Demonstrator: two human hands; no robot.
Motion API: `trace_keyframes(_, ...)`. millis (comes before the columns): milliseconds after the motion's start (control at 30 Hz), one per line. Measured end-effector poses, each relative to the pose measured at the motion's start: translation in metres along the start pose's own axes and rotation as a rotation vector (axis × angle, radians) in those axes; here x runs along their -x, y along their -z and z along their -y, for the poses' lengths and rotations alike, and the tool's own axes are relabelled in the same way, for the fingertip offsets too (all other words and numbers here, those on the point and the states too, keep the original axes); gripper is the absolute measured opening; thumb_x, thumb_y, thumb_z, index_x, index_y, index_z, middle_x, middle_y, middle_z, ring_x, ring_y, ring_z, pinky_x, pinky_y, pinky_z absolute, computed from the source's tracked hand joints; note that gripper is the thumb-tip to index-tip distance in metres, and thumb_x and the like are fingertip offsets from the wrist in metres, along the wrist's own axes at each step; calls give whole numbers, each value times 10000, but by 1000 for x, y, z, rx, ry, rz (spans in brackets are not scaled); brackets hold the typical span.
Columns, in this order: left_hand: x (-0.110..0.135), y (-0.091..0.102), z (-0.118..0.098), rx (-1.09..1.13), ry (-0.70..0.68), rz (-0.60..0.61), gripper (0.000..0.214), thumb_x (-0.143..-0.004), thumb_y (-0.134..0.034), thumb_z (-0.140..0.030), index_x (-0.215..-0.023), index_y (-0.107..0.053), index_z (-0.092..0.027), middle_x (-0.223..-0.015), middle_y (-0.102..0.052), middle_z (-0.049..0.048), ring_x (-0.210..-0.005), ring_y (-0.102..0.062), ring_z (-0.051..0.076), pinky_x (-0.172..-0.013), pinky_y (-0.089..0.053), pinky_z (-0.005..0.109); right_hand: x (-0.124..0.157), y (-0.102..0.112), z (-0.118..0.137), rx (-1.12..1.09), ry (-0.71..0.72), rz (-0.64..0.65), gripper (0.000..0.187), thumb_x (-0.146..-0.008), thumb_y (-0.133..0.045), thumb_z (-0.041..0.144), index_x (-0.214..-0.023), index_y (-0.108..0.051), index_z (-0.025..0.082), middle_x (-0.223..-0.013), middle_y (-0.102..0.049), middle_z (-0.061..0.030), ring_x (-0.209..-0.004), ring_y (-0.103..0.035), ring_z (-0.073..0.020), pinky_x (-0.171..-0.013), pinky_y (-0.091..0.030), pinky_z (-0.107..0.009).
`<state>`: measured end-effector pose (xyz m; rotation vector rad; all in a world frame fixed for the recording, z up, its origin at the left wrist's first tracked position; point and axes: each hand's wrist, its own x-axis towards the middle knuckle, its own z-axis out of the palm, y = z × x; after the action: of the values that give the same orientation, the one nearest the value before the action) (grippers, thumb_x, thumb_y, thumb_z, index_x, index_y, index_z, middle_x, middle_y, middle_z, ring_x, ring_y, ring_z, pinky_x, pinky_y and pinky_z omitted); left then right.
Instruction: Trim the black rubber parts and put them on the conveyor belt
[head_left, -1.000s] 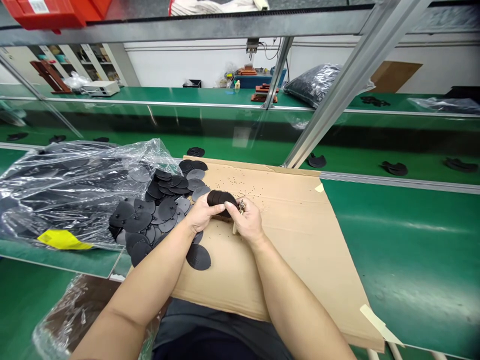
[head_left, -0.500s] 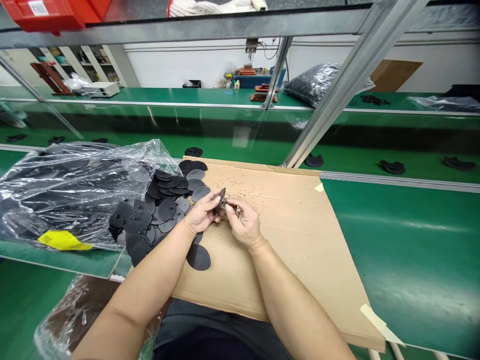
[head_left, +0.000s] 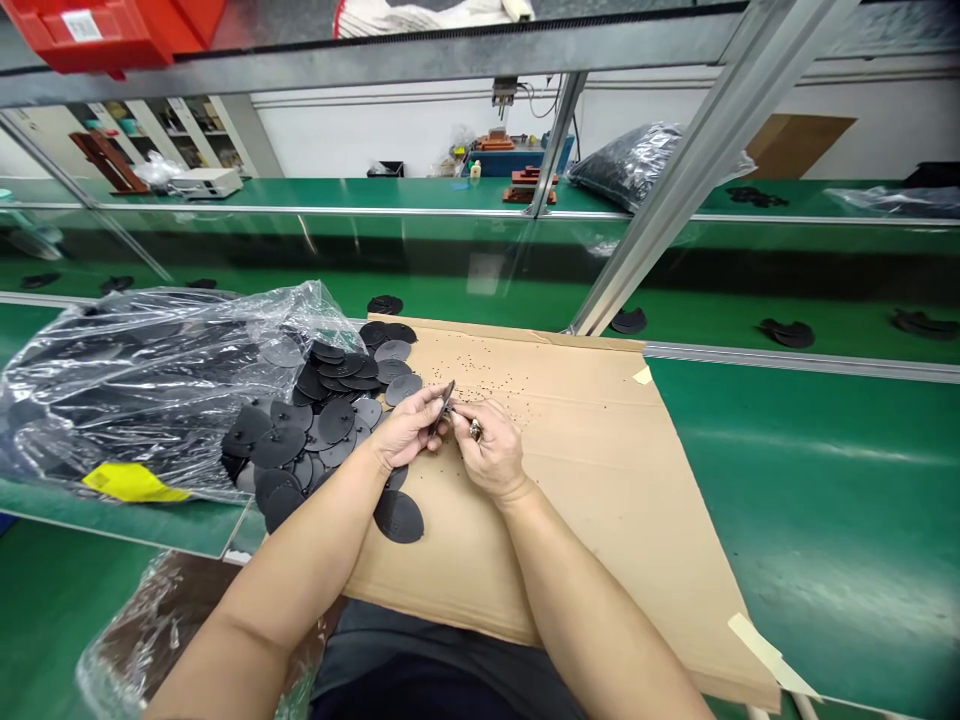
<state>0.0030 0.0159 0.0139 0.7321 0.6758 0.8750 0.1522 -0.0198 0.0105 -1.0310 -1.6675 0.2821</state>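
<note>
My left hand [head_left: 412, 427] is closed on a thin black plastic disc [head_left: 444, 404], held tilted nearly edge-on above the cardboard. Up against the disc's near face is my right hand [head_left: 491, 447], its fingers closed around a small metal tool [head_left: 475, 429]. Only a shiny bit of that tool shows between the fingers, so its kind is hidden. To the left lies a pile of black discs [head_left: 279, 446], some with small raised pegs. One loose disc [head_left: 399, 516] rests on the cardboard sheet [head_left: 615, 520] below my left wrist. Tiny dark bits [head_left: 487, 375] are scattered beyond my hands.
A clear plastic bag [head_left: 150, 380] full of black discs lies at the left, with a yellow label [head_left: 135, 482]. A slanted metal post [head_left: 675, 190] rises behind the cardboard. Small disc stacks [head_left: 786, 332] sit on the green surface behind. Below left stands a plastic-lined box [head_left: 150, 620].
The disc in my left hand has turned slightly more edge-on. My right hand has rotated a little beside it. The whole view has shifted slightly.
</note>
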Motion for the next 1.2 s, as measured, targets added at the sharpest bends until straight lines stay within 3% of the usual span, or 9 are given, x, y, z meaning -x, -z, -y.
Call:
trace_keyframes(200, -7, -1, 6, 1, -116, -81, 516, -643, -797, -264, -1101, -577, -176, -831, -603, 10, -596, -550, 83, -449, -423, 182, 3, -7, -7, -145, -201, -74, 182, -877, -524, 299, -979, -652, 219, -917, -682, -65, -857, -630, -199, -812, -510, -359)
trace_keyframes(333, -18, -1, 4, -35, -243, -278, 534, -584, -807, -185, -1067, -581, -174, -1025, -648, 47, -795, -623, 126, -636, -514, 223, 6, -12, -16, -180, -325, -222, 201, -861, -549, 329, -980, -655, 206, -930, -682, -68, -851, -634, -195, -796, -514, -341)
trace_keyframes(400, -27, -1, 1, -100, -293, -402, 519, -572, -802, -185, -1043, -584, -169, -1008, -660, 47, -828, -631, 144, -681, -521, 248, 6, -15, -19, -187, -360, -259, 199, -856, -553, 332, -965, -657, 202, -907, -682, -67, -824, -633, -191, -772, -518, -336)
trace_keyframes(533, -62, 3, -15, -369, -383, -526, 455, -610, -760, -232, -1033, -608, -168, -916, -670, 33, -751, -629, 149, -680, -517, 280, 5, -17, -20, -166, -348, -264, 172, -848, -553, 319, -916, -656, 200, -851, -675, -63, -811, -628, -192, -751, -519, -333)
trace_keyframes(633, -101, 4, -39, -653, -514, -572, 394, -657, -711, -214, -1041, -641, -165, -957, -680, 49, -855, -635, 178, -829, -500, 322, 4, -16, -19, -153, -322, -264, 147, -847, -549, 295, -899, -653, 206, -835, -673, -60, -799, -627, -192, -749, -519, -335)
trace_keyframes(767, -154, 1, -78, -1209, -624, -663, 324, -738, -618, -167, -1058, -660, -171, -1072, -646, 94, -1046, -580, 250, -985, -411, 386, 2, -14, -16, -135, -295, -275, 125, -843, -548, 272, -888, -649, 213, -823, -671, -56, -791, -623, -197, -768, -512, -353)
trace_keyframes(933, -197, -6, -93, -1498, -514, -542, 521, -673, -683, -131, -1187, -598, -146, -1298, -500, 150, -1197, -483, 290, -1033, -367, 387, 1, -10, -11, -102, -271, -231, 114, -845, -544, 264, -873, -644, 217, -797, -663, -50, -769, -608, -194, -770, -496, -354)
trace_keyframes(1067, -187, -9, -90, -1556, -463, -515, 519, -687, -702, -219, -1185, -594, -123, -1266, -512, 174, -1150, -522, 293, -1023, -373, 395, 1, -9, -12, -102, -290, -245, 118, -841, -542, 277, -851, -644, 218, -792, -668, -49, -769, -610, -195, -762, -496, -349)
trace_keyframes(1200, -128, -1, -98, -1606, -517, -448, 399, -733, -659, -296, -1102, -640, -146, -1086, -625, 128, -939, -619, 241, -915, -447, 363, 2, -11, -16, -118, -300, -264, 127, -838, -544, 291, -840, -643, 212, -778, -666, -47, -770, -621, -191, -748, -504, -333)
